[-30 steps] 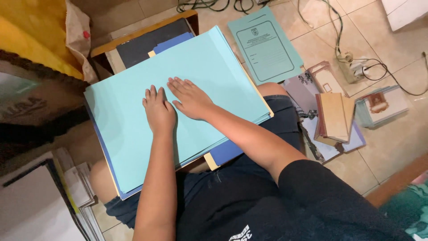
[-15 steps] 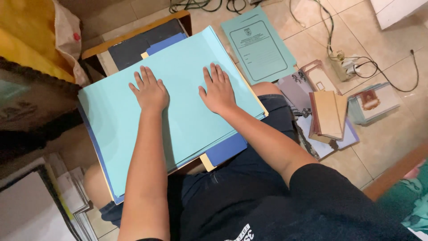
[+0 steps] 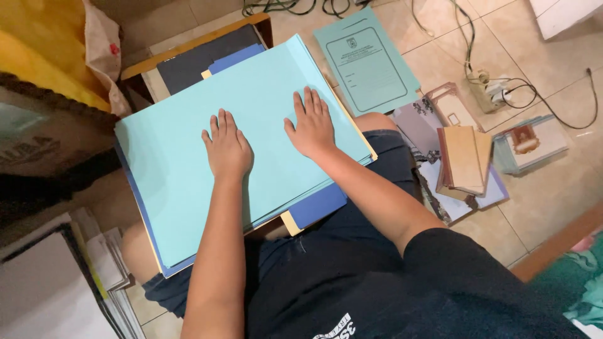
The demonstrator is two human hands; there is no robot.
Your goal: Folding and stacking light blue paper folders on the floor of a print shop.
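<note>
This is looking like a room in a home, with someone sitting on a beige tiled floor rather than at a desk. Paper folders, small books and stacked papers are lying around, and a power strip is trailing black cables across the tiles.

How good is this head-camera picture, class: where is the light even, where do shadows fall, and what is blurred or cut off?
Head view: soft, even light on the light blue folder, no glare; both hands, left and right, lie flat and sharp, casting only faint shadows; the left edge beside the yellow bag falls into dark shadow; the power strip on the tiles stays legible; the black shirt is cut off at the bottom.
</note>
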